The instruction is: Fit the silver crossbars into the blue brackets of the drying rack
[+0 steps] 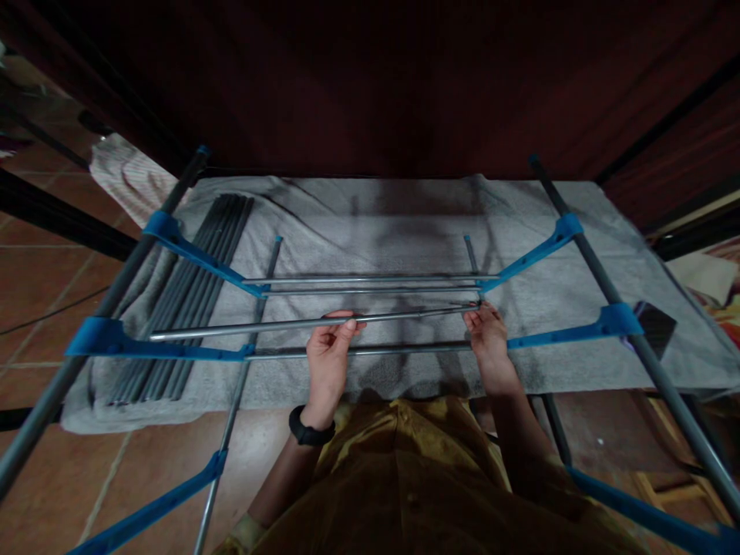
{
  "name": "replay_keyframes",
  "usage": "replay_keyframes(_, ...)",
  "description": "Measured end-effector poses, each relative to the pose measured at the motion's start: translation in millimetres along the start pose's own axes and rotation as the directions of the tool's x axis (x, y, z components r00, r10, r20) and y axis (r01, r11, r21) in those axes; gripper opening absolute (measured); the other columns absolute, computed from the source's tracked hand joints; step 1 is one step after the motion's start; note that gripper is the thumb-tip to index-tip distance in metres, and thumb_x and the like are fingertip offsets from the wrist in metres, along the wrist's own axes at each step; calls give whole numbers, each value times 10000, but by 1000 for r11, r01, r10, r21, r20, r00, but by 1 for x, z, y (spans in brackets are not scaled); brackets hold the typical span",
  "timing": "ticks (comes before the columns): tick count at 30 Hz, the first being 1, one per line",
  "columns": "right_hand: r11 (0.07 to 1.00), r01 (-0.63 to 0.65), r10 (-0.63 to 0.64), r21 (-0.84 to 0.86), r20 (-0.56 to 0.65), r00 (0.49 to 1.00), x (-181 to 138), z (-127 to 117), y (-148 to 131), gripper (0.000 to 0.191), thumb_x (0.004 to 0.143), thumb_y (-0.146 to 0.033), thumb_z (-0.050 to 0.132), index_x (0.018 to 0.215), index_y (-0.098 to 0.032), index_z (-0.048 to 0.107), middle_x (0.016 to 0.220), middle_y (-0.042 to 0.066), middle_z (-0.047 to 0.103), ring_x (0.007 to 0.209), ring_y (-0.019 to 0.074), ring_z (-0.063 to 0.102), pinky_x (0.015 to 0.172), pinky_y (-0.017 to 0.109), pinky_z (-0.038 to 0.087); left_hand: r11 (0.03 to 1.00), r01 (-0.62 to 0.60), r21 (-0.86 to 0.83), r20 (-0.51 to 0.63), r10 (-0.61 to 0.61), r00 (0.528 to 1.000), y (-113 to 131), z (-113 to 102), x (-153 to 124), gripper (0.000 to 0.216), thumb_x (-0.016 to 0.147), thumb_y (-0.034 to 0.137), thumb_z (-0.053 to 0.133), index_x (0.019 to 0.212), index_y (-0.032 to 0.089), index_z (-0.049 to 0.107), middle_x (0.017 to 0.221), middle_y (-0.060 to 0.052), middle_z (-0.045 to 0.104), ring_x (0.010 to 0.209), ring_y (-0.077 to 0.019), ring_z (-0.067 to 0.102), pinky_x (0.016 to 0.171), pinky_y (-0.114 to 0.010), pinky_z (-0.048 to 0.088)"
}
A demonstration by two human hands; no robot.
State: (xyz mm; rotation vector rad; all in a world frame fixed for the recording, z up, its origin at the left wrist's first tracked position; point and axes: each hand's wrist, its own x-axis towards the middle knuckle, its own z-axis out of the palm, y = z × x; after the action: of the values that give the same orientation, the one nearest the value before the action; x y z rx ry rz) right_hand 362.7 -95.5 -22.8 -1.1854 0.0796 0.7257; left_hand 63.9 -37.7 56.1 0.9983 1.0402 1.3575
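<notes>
My left hand [331,351], with a black band at the wrist, is closed around the middle of a thin grey metal tube [277,324]. The tube runs nearly level across the rack, its left end free over a blue plastic bracket [173,348]. My right hand [486,331] pinches the tube's right end, where the fingers partly hide it. Around both hands stands a rack frame of grey poles [601,277] and blue brackets. Fixed crossbars [370,291] lie just beyond the held tube, and another crossbar [405,350] passes close to both hands on the near side.
Several loose grey tubes [202,285] lie bunched at the left on a grey cloth [370,223] covering the surface. A dark flat object [656,330] rests behind the right pole. Dark red fabric [370,85] hangs at the back. Tiled floor [46,285] shows at left.
</notes>
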Motion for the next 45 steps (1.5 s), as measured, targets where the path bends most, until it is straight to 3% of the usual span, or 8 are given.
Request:
replay_keyframes(10,1000,9,-9,-12,22,1000,-2,2,0,181,797,-226,727,827,-238,548,619,-91,576,547,67,572,643,194,541,1000,-19,21,-16,20,1000,-1,-2,0,279,796,409,809,912,200,667,731,9,703,692,-150,711,738,-281,556)
replay_keyframes(20,998,37,-34,-49,55,998,-2,-1,2,164,798,-241,708,819,-250,546,707,-90,594,633,72,610,773,249,578,1000,-8,9,33,7,999,5,1,-3,292,808,410,800,904,206,615,771,-6,731,671,-157,718,733,-284,552)
replay_keyframes(26,999,10,-8,-40,39,999,-1,1,1,184,795,-238,726,798,-248,542,666,-87,592,608,72,604,704,219,575,999,20,49,54,-23,998,3,0,-3,274,811,375,797,983,203,670,777,-12,742,734,-179,740,751,-297,568)
replay_keyframes(35,1000,-3,4,-27,33,999,-2,4,0,206,790,-239,748,776,-242,542,640,-82,583,588,76,601,691,217,563,997,76,-7,94,-75,993,6,8,-6,266,736,304,858,933,211,704,905,-40,779,740,-170,736,803,-333,594)
replay_keyframes(45,999,-6,7,-38,29,1000,-2,4,1,207,801,-258,748,786,-237,544,608,-83,572,556,75,574,637,196,535,996,88,16,53,-88,995,5,8,-5,313,723,358,867,902,201,664,755,-7,736,730,-188,751,695,-277,559)
